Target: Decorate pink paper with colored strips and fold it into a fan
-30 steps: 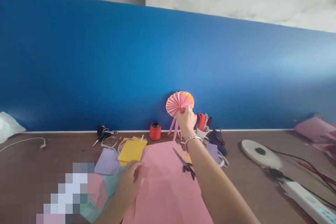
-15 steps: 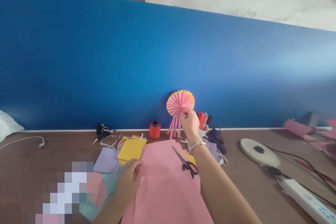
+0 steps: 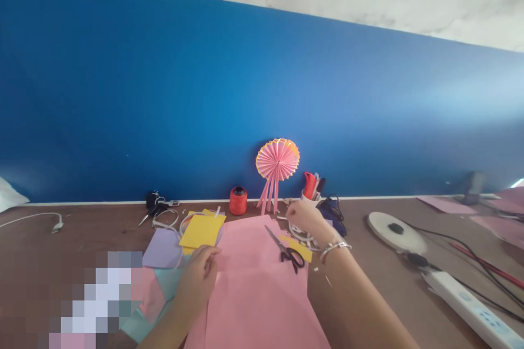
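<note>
My left hand [image 3: 201, 270] rests loosely at the left edge of the large pink paper sheets [image 3: 262, 305], fingers a little bent and holding nothing visible. Beyond the right side of the sheets, my right hand [image 3: 307, 219] is low over white strips, its fingers curled inward; whatever lies inside them is hidden. A pleated pink paper rosette [image 3: 278, 160] with a yellow edge and pink paper strips [image 3: 268, 195] hanging below leans upright against the blue panel. Black-handled scissors [image 3: 289, 253] lie on the pink sheets, blades pointing away.
Yellow paper [image 3: 201, 230] and purple paper [image 3: 162, 248] lie left of the sheets. A red thread spool [image 3: 238, 200] and a cup of pens [image 3: 311, 194] stand by the blue panel [image 3: 164, 92]. To the right are a round white device [image 3: 397, 232] and a power strip [image 3: 470, 305].
My right hand has left the rosette and moved down and right. The rosette now stands by itself against the panel. My left hand has stayed by the pink sheets.
</note>
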`<state>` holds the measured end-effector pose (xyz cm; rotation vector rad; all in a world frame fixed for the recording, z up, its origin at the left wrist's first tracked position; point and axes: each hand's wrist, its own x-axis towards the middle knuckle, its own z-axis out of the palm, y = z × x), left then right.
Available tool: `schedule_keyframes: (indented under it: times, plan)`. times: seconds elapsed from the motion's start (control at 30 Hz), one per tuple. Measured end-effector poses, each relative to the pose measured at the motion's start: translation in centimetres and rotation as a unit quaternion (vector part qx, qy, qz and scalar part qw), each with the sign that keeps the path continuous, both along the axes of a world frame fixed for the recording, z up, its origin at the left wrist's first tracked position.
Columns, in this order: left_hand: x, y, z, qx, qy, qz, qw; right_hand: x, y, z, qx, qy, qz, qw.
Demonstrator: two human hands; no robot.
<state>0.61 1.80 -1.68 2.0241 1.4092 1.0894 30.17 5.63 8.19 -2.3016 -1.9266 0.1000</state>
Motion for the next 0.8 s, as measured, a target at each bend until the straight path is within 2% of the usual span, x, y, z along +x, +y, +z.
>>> schedule_keyframes:
  times: [0.07,0.23,0.5,0.6,0.73,0.8]
  plan:
    - [0.0,0.0,-0.1,0.007,-0.002,-0.002,1.0,0.1,-1.3,-1.3,-0.047,0.003,0.021,0.999]
    - [0.2,0.0,-0.1,0.024,-0.004,-0.004,1.0,-0.3,-3.4,-3.7,-0.059,0.009,0.025,0.998]
    - [0.3,-0.4,0.7,0.024,0.005,-0.007,1.0,-0.7,-4.0,-3.7,-0.072,0.027,-0.012,0.997]
    - [0.2,-0.5,1.0,0.026,0.001,-0.004,1.0,-0.6,-4.0,-3.8,-0.052,0.028,-0.022,0.998]
    - [0.2,-0.5,1.8,0.025,-0.015,-0.005,1.0,-0.1,-4.4,-3.5,0.015,0.025,-0.05,0.998]
    - [0.4,-0.7,2.6,0.004,-0.025,-0.012,1.0,0.0,-4.6,-3.1,0.067,0.089,-0.066,0.992]
